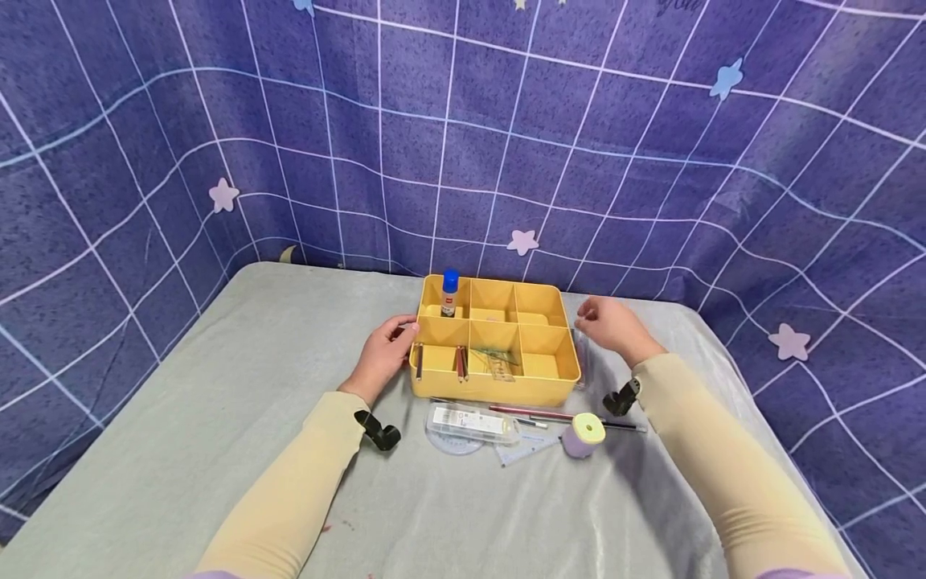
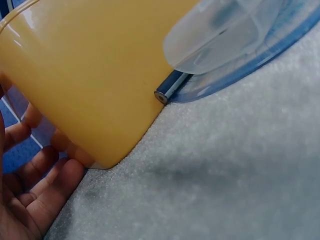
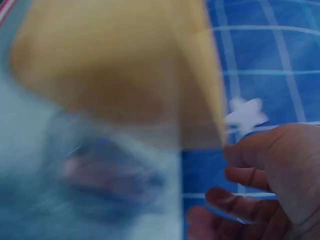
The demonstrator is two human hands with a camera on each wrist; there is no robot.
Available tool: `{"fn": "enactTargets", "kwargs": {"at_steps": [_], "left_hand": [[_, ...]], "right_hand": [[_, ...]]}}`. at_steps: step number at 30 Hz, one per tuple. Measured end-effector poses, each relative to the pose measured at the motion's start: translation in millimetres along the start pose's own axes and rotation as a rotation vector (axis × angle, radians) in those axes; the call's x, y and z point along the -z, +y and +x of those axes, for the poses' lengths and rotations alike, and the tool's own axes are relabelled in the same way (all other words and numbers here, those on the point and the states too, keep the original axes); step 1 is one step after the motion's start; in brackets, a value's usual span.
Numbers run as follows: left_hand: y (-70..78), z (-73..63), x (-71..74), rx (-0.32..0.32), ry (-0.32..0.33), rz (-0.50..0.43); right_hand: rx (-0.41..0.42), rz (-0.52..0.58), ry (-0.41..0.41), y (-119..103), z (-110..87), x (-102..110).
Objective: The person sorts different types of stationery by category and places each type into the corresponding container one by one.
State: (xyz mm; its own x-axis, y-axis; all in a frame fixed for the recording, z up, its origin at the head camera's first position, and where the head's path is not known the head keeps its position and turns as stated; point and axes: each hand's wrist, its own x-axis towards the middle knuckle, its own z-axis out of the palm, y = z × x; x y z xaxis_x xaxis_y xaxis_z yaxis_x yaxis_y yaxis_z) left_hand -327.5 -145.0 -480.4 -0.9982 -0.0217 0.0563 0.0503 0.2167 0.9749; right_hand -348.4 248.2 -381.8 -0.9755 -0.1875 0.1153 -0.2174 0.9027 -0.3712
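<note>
A yellow organizer box (image 1: 495, 392) with several compartments stands near the table's back edge. My left hand (image 1: 383, 354) rests against its left side; in the left wrist view the fingers (image 2: 37, 175) lie along the wall near the bottom corner. My right hand (image 1: 611, 326) is beside the box's right back side, holding nothing visible, its fingers loosely bent in the right wrist view. Whether it touches the rim is unclear. A glue stick (image 1: 449, 293) with a blue cap stands in the back left compartment. Short pencils (image 1: 461, 363) and a clear ruler-like piece (image 1: 499, 366) sit in front compartments.
Before the box lie a clear case (image 1: 473, 423), a round protractor (image 1: 452, 444), a set square (image 1: 528, 446) and long pencils (image 1: 535, 412). A purple container with a yellow top (image 1: 583, 434) stands nearby. A blurred pinkish item (image 3: 107, 175) lies right of the box.
</note>
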Motion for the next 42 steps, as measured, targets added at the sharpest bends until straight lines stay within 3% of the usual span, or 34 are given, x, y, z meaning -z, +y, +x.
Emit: {"fn": "enactTargets", "kwargs": {"at_steps": [3,7,16,18,23,27,35,42], "left_hand": [[-0.1,-0.7,0.9,0.010,-0.004,-0.003],[0.8,-1.3,1.5,0.017,-0.001,-0.014],[0.8,-1.5,3.0,0.005,0.001,-0.024],[0.3,-2.6,3.5,0.002,0.001,-0.029],[-1.0,-5.5,4.2,0.012,-0.012,-0.025],[-1.3,-4.9,4.0,0.011,-0.013,-0.034],[-0.5,-2.7,3.9,0.010,-0.021,-0.020],[-2.4,-1.0,1.8,-0.001,-0.030,-0.034]], "right_hand": [[-0.090,-0.009,-0.099,12.2,-2.3,-17.3],[-0.195,-0.004,-0.160,19.1,-4.6,-33.3],[-0.261,-0.039,-0.199,20.0,3.0,-46.5],[-0.285,0.001,-0.229,20.4,6.7,-45.9],[-0.357,0.226,-0.321,23.6,12.4,-35.8],[-0.328,0.356,-0.255,23.2,15.4,-15.4],[-0.257,0.690,0.031,13.7,22.9,27.1],[-0.222,0.909,0.178,7.4,35.5,26.7]]}}
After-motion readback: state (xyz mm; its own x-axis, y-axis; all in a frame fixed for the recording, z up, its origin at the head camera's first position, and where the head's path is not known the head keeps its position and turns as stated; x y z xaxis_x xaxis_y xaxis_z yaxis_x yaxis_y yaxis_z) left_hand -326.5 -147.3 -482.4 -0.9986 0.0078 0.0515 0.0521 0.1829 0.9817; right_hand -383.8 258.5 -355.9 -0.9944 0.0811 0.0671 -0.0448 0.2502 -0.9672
